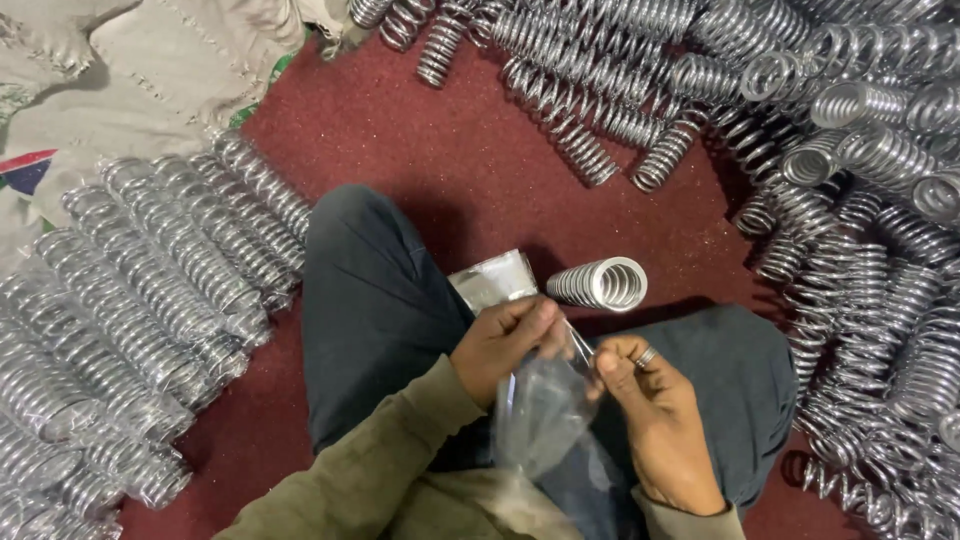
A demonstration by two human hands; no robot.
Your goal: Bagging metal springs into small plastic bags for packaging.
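Left hand [505, 340] and right hand [650, 410] both pinching clear bag [545, 405] mouth, spreading it open over lap. Loose spring [600, 284] at 12 o'clock, close by. Bagged springs [150, 300] at 9 o'clock; bare pile [850, 150] at 2 o'clock on floor [480, 170].

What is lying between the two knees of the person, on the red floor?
In the head view, one loose metal spring lies on the red floor between the knees, beside a small stack of clear plastic bags.
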